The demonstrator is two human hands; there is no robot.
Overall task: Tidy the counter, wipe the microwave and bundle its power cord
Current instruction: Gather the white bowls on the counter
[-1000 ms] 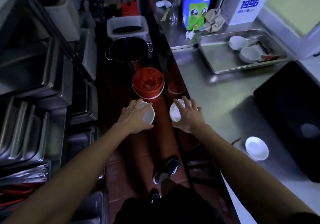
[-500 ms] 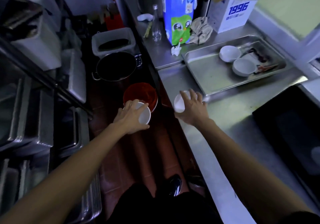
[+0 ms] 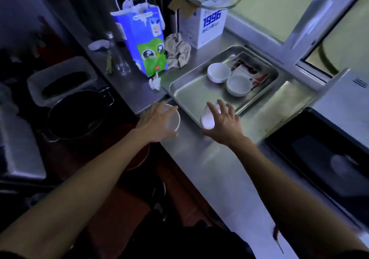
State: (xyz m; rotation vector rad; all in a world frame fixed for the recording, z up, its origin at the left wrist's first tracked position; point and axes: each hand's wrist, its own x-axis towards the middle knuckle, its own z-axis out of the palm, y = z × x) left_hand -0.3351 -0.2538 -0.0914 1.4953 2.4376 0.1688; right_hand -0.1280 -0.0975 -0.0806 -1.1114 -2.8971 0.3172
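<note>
My left hand (image 3: 154, 121) grips a small white bowl (image 3: 173, 121) from above, at the steel counter's (image 3: 215, 170) left edge. My right hand (image 3: 223, 122) holds a second white bowl (image 3: 207, 119) tilted on its side, just at the near rim of a steel tray (image 3: 187, 90). In that tray sit two more white bowls (image 3: 218, 72) (image 3: 238, 85) and some red wrappers (image 3: 257, 74). The black microwave (image 3: 323, 154) lies at the right, its door facing up toward me. Its power cord is not visible.
A blue and green paper bag (image 3: 145, 44), a crumpled cloth (image 3: 177, 51), a white 1996 box (image 3: 207, 28) and a glass bottle (image 3: 117, 54) stand at the back of the counter. On the floor to the left are a black pot (image 3: 77, 114), a bin (image 3: 61, 80) and a red bucket (image 3: 139, 156).
Both hands have carried their bowls from over the red bucket on the floor up and right to the counter, reaching the tray's near edge. The view has swung toward the counter.
</note>
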